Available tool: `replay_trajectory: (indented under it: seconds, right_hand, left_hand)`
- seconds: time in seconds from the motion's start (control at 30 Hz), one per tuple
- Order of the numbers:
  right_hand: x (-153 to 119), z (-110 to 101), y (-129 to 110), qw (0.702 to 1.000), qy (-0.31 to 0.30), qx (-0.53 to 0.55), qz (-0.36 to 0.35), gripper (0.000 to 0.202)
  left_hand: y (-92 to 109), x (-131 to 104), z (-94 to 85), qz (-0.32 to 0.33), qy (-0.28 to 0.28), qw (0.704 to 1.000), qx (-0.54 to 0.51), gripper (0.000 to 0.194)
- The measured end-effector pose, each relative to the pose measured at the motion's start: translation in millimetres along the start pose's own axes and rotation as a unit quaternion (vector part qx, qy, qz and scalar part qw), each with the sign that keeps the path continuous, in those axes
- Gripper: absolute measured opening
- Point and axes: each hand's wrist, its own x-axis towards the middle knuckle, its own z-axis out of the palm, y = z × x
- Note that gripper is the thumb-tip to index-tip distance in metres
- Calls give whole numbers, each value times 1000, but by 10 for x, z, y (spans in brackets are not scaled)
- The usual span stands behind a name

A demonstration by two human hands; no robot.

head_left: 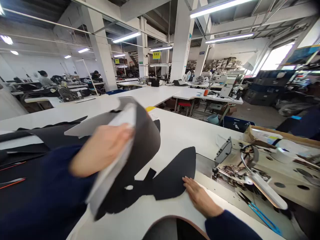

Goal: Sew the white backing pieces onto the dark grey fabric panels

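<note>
On the white table (185, 128), a curved dark-grey fabric piece (172, 176) is pressed flat by the open right hand (200, 198), while a pale-backed grey panel (146, 136) is held up by the left hand (102, 148), grip closed, so flattening looks partial.

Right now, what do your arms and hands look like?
Both arms wear long, dark navy blue sleeves, the left one blurry and the right one reaching to the wrist. The left hand and right hand have no gloves.
</note>
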Motion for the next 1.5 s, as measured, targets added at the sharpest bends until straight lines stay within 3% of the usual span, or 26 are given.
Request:
replay_trajectory:
  seconds: [0.07,0.17,0.27,0.33,0.4,0.5,0.57,0.7,0.77,0.87,0.97,1.07,1.13,1.17,1.2,1.3,1.33,1.37,1.43,1.5]
  right_hand:
    - [-244,27,-378,1000,2,-16,-7,40]
    - [-471,11,-838,999,-14,-17,40,48]
    - [-543,-94,-1042,992,-21,66,108,53]
    - [-517,-182,-1048,970,-2,168,176,45]
    - [-431,-259,-1013,917,34,280,284,36]
    - [-201,-317,-1002,780,71,453,426,38]
    - [-25,-301,-1052,679,66,574,453,43]
    - [197,-187,-1196,500,49,759,413,41]
    - [211,-142,-1230,442,98,796,403,38]
    - [150,-119,-1215,376,181,797,437,35]
    - [89,-103,-1205,348,203,784,472,34]
    - [94,-57,-1266,374,192,778,466,35]
    - [119,-43,-1314,424,164,770,448,38]
    - [127,-57,-1321,466,147,757,434,39]
    - [127,-91,-1307,526,128,731,415,41]
    - [47,-306,-1114,787,38,543,291,38]
    - [-6,-397,-1010,863,-5,450,230,36]
    - [-66,-479,-902,917,-53,356,173,39]
    - [-185,-574,-720,964,-136,203,101,62]
    - [-264,-525,-657,976,-173,97,95,80]
  left_hand:
    - [425,289,504,83,-111,990,5,35]
    - [1098,425,1587,165,-299,938,-54,21]
    - [1466,161,2485,154,-354,918,-92,34]
    - [1493,-47,2802,110,-343,923,-136,43]
    - [1427,-164,2928,54,-306,926,-216,43]
    - [1349,-170,2923,-8,-268,913,-308,39]
    - [1369,-108,2873,-23,-272,908,-320,37]
    - [1482,69,2822,-18,-297,909,-292,35]
    - [1492,133,2859,-3,-305,913,-271,36]
    - [1400,132,2974,14,-284,934,-218,36]
    - [1251,92,3074,34,-269,952,-142,35]
    - [1186,195,3103,88,-248,960,-98,34]
    - [1233,348,3110,125,-200,969,-72,42]
    - [1283,426,3121,133,-182,972,-59,50]
    - [1344,492,3139,130,-174,975,-48,57]
    - [1529,564,3227,109,-173,978,-42,60]
    - [1570,552,3262,107,-170,979,-46,59]
    - [1596,533,3293,108,-166,979,-51,58]
    - [1612,499,3335,103,-179,976,-67,60]
    - [1616,507,3347,76,-216,969,-95,60]
